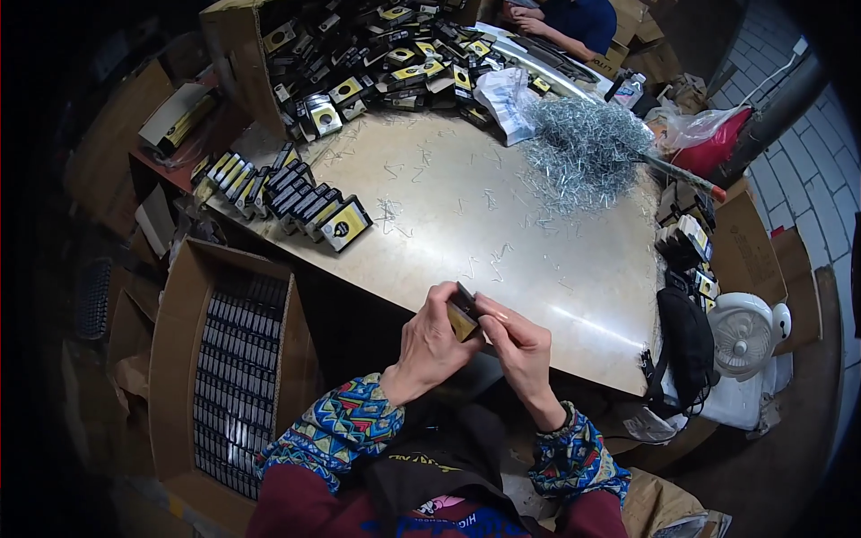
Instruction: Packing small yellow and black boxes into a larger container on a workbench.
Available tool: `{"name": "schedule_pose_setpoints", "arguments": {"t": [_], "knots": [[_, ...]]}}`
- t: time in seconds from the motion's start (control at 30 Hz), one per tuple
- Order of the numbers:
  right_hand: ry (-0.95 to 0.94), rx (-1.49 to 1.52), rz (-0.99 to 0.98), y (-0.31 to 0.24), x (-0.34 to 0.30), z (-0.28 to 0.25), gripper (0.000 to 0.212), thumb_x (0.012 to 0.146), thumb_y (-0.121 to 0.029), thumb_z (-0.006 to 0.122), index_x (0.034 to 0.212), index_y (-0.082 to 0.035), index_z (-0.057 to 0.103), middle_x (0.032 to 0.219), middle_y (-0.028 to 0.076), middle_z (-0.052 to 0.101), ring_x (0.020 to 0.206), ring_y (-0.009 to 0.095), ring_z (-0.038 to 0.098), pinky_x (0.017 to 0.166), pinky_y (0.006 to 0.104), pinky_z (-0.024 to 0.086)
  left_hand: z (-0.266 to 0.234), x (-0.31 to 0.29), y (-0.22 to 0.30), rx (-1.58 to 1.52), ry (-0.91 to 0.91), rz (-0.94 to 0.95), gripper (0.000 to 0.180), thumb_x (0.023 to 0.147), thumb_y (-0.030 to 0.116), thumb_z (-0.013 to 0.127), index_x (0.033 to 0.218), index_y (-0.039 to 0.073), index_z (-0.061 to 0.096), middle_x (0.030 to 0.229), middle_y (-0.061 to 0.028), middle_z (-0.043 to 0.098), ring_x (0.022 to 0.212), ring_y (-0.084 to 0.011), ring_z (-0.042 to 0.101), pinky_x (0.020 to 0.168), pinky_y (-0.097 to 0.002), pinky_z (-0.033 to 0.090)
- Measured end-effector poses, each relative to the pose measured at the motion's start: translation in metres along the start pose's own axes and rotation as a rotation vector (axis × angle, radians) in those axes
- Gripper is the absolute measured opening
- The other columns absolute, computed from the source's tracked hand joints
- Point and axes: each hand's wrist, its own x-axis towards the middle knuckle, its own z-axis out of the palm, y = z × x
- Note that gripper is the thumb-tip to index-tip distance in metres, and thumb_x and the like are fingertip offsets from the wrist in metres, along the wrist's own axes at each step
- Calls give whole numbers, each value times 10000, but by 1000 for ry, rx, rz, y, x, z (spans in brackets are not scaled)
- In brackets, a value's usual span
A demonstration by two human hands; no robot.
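A small black and yellow cardboard box (pixel 463 323) is held above the table's near edge, between my two hands. My left hand (pixel 429 345) is closed round its left side, thumb on top. At the box's right edge, the thumb and fingers of my right hand (pixel 520 348) are pressed together on it. My fingers cover much of the box, so what lies inside cannot be seen. Beyond my hands, a few bent wire pieces (pixel 499 260) lie scattered on the pale tabletop (pixel 430 242). Rows of similar boxes (pixel 345 224) lean together at the table's left edge.
A heap of silver wire pieces (pixel 587 148) lies at the right, beside a crumpled white bag (pixel 505 97). Many loose boxes (pixel 395 63) are piled at the back. Left below, a carton (pixel 170 359) holds packed rows. A white fan (pixel 743 336) and another person (pixel 583 22) are nearby.
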Motion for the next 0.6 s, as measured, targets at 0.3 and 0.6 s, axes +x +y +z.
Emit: {"name": "schedule_pose_setpoints", "arguments": {"t": [0.3, 0.6], "knots": [[19, 146, 357, -10, 6, 12, 187, 853, -27, 703, 1030, 30, 717, 1013, 138, 726, 788, 124, 681, 709, 234, 545, -2, -2, -6, 203, 39, 62, 632, 730, 116, 749, 1239, 14, 388, 1008, -207, 551, 936, -400, 591, 745, -441, 497], [78, -283, -147, -13, -2, 32, 169, 841, 41, 655, 1008, 36, 683, 1007, 186, 704, 827, 251, 701, 740, 319, 559, -1, -4, -13, 167, 70, 63, 488, 795, 92, 687, 1178, 9, 396, 989, -203, 520, 895, -416, 573, 708, -468, 486]]}}
